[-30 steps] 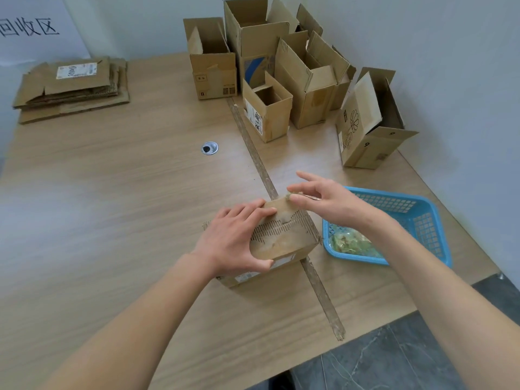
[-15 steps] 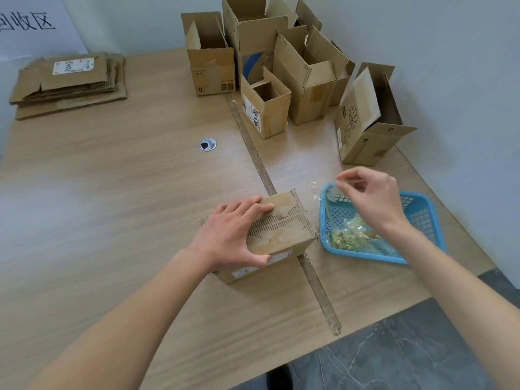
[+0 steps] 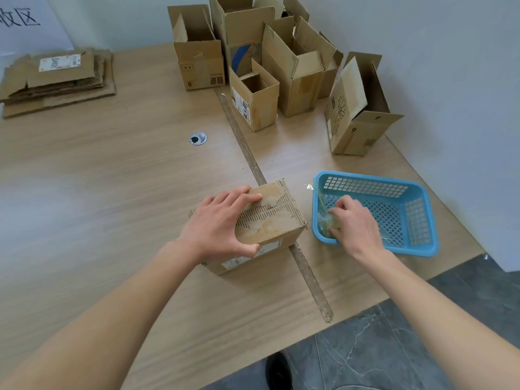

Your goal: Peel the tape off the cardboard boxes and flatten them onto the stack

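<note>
A small worn cardboard box [image 3: 277,222] stands on the wooden table near its front edge. My left hand [image 3: 219,229] grips it, fingers over the top and thumb on the near side. My right hand [image 3: 356,225] is down inside the blue plastic basket [image 3: 365,179], to the right of the box. Its curled fingers pinch a strip of clear tape [image 3: 320,205] against a wad of used tape [image 3: 326,225] in the basket's left corner. A stack of flattened cardboard [image 3: 56,80] lies at the far left of the table.
Several open boxes [image 3: 295,66] stand at the back by the wall, and one [image 3: 361,108] lies on its side at the right. A brown seam strip [image 3: 244,147] runs down the table past a round cable hole [image 3: 197,138]. Grey floor begins at the front edge.
My right hand pulled a tape strip off the box top, carried it right over the basket, then lowered it into the basket. The left hand kept hold of the box.
</note>
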A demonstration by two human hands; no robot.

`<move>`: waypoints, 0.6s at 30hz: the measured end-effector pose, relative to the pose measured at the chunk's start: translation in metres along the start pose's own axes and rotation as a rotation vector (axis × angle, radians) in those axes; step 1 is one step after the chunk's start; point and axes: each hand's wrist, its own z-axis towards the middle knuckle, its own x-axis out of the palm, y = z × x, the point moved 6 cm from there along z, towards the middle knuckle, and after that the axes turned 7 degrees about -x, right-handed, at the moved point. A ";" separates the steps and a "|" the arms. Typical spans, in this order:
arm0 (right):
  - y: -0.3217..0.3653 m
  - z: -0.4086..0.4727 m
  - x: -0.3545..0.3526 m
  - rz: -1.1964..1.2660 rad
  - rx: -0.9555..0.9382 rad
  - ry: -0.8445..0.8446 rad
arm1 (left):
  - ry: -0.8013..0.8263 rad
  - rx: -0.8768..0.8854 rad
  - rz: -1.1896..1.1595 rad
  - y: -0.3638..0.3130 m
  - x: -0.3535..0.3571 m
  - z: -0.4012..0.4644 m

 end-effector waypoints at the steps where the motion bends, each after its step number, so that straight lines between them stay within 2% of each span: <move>1: -0.001 0.002 -0.003 -0.015 0.003 -0.040 | -0.002 0.000 -0.001 0.000 0.000 0.000; 5: -0.002 0.003 -0.011 0.007 0.028 -0.066 | -0.013 0.001 0.010 0.000 -0.001 -0.001; 12: -0.016 0.001 -0.005 0.184 0.082 0.099 | -0.022 -0.001 0.014 -0.002 -0.001 -0.001; 14: -0.020 0.000 -0.004 0.146 0.076 0.158 | -0.020 -0.003 0.016 -0.001 -0.001 -0.001; 18: -0.017 -0.006 -0.002 0.020 -0.071 0.263 | -0.020 0.001 0.012 0.000 -0.001 -0.001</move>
